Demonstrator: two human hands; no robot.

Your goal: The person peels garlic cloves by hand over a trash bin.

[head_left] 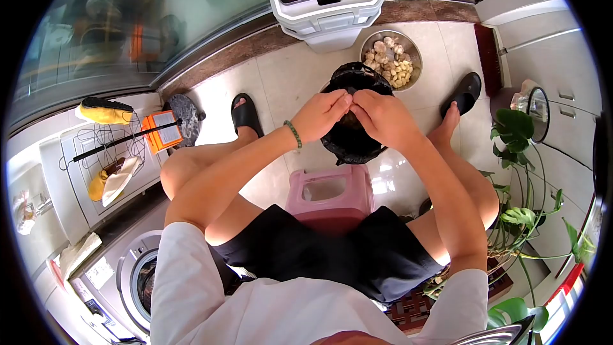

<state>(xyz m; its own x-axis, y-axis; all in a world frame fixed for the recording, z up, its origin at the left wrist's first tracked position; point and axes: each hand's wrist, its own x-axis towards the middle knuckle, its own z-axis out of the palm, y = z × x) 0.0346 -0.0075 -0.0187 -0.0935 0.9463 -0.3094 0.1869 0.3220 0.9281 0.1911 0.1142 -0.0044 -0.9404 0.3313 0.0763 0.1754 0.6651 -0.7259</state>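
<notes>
Metal bowl [417, 57] holds garlic [388, 59] beside the black-lined bin [350, 145].

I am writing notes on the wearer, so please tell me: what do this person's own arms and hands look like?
Short white sleeves leave the forearms bare. A green beaded bracelet circles the left wrist, while the right wrist shows none. The left hand and right hand are both ungloved.

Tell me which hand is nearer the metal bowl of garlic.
Right. In this view, the right hand is below the metal bowl, a little to its left; the left hand is farther away, down and left of it.
</notes>
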